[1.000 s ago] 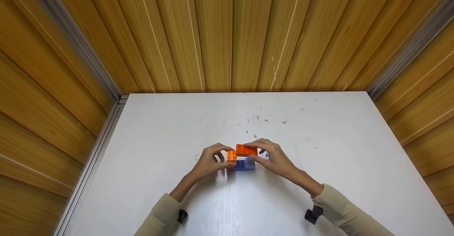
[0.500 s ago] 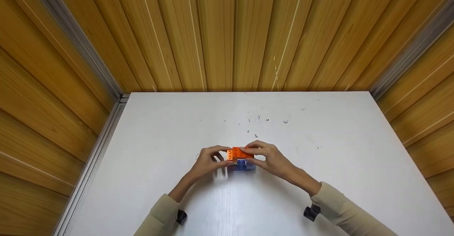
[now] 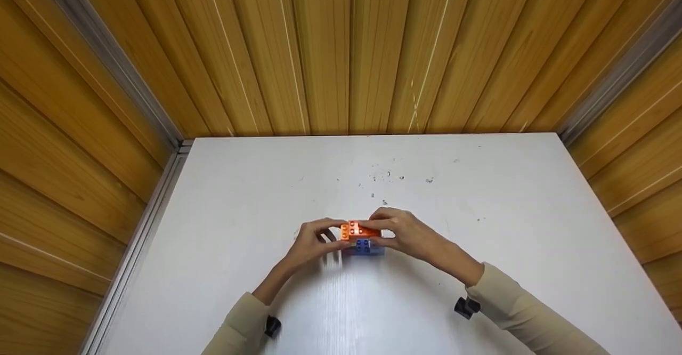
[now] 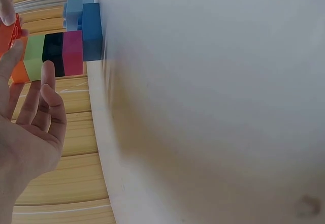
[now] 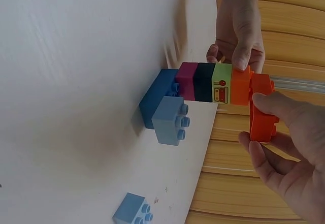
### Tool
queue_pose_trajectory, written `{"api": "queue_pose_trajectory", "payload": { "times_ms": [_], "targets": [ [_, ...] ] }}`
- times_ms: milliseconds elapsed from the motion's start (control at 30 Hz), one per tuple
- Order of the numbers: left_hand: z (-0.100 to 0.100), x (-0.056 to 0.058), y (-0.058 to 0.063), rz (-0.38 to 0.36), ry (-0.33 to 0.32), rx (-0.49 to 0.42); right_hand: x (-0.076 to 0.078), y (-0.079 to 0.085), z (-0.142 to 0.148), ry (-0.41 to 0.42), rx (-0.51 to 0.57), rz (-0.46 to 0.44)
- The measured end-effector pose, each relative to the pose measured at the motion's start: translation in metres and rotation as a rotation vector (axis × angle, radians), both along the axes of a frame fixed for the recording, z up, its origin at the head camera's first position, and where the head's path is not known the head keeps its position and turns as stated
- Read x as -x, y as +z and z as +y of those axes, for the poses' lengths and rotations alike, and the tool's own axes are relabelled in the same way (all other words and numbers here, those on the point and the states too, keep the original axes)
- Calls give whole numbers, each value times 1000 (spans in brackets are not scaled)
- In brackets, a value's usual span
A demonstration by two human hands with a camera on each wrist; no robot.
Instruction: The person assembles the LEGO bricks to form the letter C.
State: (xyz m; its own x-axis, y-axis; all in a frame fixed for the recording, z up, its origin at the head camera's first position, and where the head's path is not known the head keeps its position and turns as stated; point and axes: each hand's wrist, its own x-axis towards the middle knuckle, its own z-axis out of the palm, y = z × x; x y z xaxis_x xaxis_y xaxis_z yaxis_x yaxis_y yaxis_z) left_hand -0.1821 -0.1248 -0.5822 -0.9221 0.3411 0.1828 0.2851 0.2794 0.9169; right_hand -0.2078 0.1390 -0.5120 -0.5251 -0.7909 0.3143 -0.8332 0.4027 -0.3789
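A column of building bricks rises from one end of a dark blue base brick [image 5: 157,94] on the table: magenta [image 5: 187,81], black [image 5: 204,82], light green with a printed picture [image 5: 222,84], then orange [image 5: 240,88]. My left hand [image 3: 311,242] grips the upper column, thumb and fingers around the orange brick. With thumb and fingertips, my right hand [image 3: 407,232] pinches a longer red-orange brick [image 5: 261,113]. One end of this brick lies over the orange brick's studs, while the other overhangs to the right. On the base's other end sits a light blue brick [image 5: 167,120].
A loose light blue brick [image 5: 130,209] lies on the white table [image 3: 256,184] apart from the build. Wood-patterned panels [image 3: 319,51] stand behind the table and on both sides. Dark scuffs mark the tabletop beyond the hands.
My right hand has shifted the red-orange brick left, from beside the orange brick to partly over its studs. The left hand has stayed on the column.
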Motion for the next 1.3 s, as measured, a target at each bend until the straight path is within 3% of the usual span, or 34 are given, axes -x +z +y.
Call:
{"api": "queue_pose_trajectory", "payload": {
  "times_ms": [300, 533, 667, 1000, 1133, 1300],
  "targets": [
    [0, -3, 1, -13, -3, -11, 3, 0, 3, 67, -19, 67],
    [-3, -4, -1, -14, 2, 1, 7, -6, 2, 78, 21, 58],
    [-3, -2, 0, 3, -1, 18, 4, -9, 2, 29, 38, 0],
    [-1, 0, 1, 17, -4, 50, -7, -15, 16, -75, 192, -364],
    [-1, 0, 1, 9, 1, 48, -4, -16, 33, -130, 213, -379],
    [0, 0, 2, 12, 10, 45, 7, -19, 57, -201, 190, -329]
  ]
}}
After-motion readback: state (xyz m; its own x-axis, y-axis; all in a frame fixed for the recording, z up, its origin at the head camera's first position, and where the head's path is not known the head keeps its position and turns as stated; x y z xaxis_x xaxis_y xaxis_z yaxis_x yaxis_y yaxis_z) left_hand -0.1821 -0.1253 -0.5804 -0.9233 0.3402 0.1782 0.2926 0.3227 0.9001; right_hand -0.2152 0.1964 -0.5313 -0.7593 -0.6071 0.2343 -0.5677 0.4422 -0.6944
